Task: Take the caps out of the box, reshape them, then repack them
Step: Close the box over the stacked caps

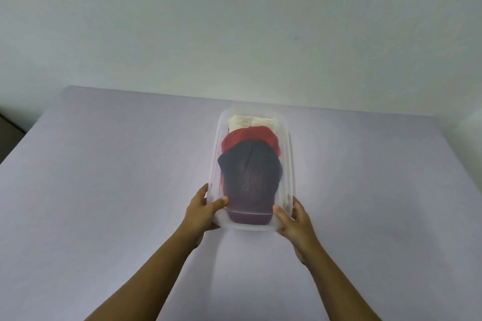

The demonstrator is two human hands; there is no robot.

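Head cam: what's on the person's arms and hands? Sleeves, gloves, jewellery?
Nothing worn that shows. Left hand and right hand are bare: no gloves, rings or watch visible. Both forearms are bare to the frame edge, no sleeve in view.

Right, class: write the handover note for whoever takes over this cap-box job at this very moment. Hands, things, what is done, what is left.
Left hand: grips the near left corner of the translucent box, thumb on top.
Right hand: grips the near right corner likewise.
The box lies lengthwise on the lilac table. Inside, in a row: dark cap nearest, red cap behind it, cream cap farthest.
Done: nothing yet; all three caps are in the box.
Left: take the caps out, reshape each, repack. Whether a lid is on cannot be told.
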